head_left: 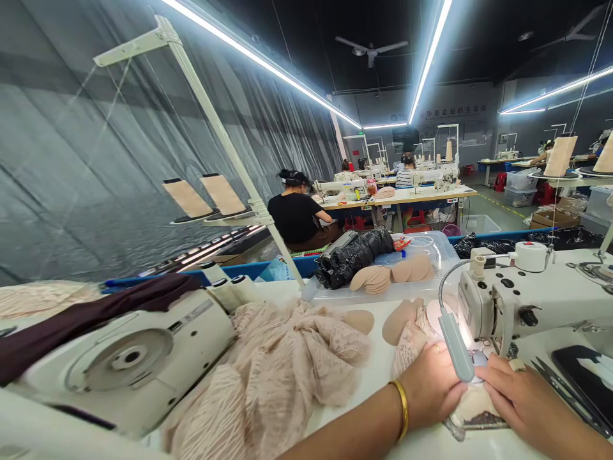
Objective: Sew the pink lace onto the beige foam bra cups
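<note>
Left hand [431, 386], right hand [520, 390] half-curled at sewing machine [555, 287], grip unclear; clear tray [446, 252] bears beige pads [372, 281].

On the flat grey far wall [479, 96], I read pale Latin letters beginning "YI" and the Chinese characters "企业的生", the remainder being blurred, with blue lettering on the white metal sewing machine [335, 188] ahead too small to confirm.

glare: ceiling strip lights [430, 57], haloed | lamp [456, 345]: bright local glow | ceiling [306, 32]: dark | edges: wide-angle stretch
</note>
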The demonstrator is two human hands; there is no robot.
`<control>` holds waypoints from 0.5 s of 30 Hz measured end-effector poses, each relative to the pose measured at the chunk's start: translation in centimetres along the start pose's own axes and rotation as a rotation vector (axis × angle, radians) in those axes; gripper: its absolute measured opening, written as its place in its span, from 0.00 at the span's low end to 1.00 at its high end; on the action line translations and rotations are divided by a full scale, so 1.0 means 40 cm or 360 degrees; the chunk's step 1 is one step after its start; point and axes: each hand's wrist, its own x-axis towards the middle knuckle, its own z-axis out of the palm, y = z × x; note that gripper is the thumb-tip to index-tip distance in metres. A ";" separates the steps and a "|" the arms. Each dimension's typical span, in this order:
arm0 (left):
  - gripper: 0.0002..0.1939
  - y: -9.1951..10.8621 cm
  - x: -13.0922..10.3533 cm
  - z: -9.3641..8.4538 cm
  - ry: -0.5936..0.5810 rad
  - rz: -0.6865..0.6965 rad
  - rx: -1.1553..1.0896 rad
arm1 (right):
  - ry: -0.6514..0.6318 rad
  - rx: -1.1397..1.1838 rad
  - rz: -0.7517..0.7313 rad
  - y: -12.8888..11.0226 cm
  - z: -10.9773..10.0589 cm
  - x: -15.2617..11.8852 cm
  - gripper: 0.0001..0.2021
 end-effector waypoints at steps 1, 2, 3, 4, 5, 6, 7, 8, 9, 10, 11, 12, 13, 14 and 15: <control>0.04 -0.004 0.001 0.002 0.0010 0.0004 -0.0012 | 0.0009 0.0003 0.0001 0.000 0.000 0.000 0.15; 0.04 -0.006 0.001 0.003 0.0020 -0.0002 -0.0021 | 0.0008 0.0003 0.0002 0.000 -0.001 0.000 0.15; 0.04 -0.007 0.000 0.004 0.0027 -0.0012 -0.0031 | -0.0002 -0.0002 0.0003 -0.001 -0.002 0.001 0.16; 0.04 -0.008 0.000 0.004 0.0029 -0.0023 -0.0040 | -0.0015 -0.0010 0.0003 -0.003 -0.003 0.001 0.17; 0.04 -0.007 0.000 0.003 0.0028 -0.0032 -0.0048 | -0.0026 -0.0018 0.0001 -0.004 -0.004 0.001 0.18; 0.03 -0.006 0.001 0.001 0.0022 -0.0038 -0.0050 | -0.0029 -0.0022 -0.0002 -0.004 -0.005 0.001 0.18; 0.03 -0.005 0.002 -0.001 0.0010 -0.0042 -0.0043 | -0.0022 -0.0023 -0.0006 -0.004 -0.004 0.000 0.18; 0.03 -0.004 0.003 -0.003 -0.0001 -0.0047 -0.0027 | -0.0009 -0.0024 -0.0009 -0.003 -0.003 0.000 0.17; 0.03 -0.003 0.005 -0.006 -0.0015 -0.0055 -0.0006 | 0.0004 -0.0026 -0.0008 -0.001 -0.001 0.000 0.16; 0.02 -0.002 0.008 -0.008 -0.0030 -0.0066 0.0018 | 0.0011 -0.0034 -0.0005 0.002 0.001 -0.001 0.15; 0.01 -0.001 0.010 -0.010 -0.0045 -0.0083 0.0042 | 0.0009 -0.0048 -0.0001 0.005 0.004 0.000 0.15; 0.02 -0.001 0.013 -0.011 -0.0057 -0.0104 0.0065 | -0.0005 -0.0065 -0.0002 0.008 0.005 0.000 0.15; 0.04 -0.001 0.015 -0.011 -0.0064 -0.0128 0.0085 | -0.0024 -0.0083 -0.0016 0.010 0.006 0.002 0.15; 0.06 -0.001 0.017 -0.010 -0.0070 -0.0153 0.0103 | -0.0035 -0.0106 -0.0036 0.012 0.006 0.003 0.15; 0.08 -0.002 0.020 -0.007 -0.0070 -0.0180 0.0121 | -0.0035 -0.0136 -0.0057 0.013 0.005 0.004 0.15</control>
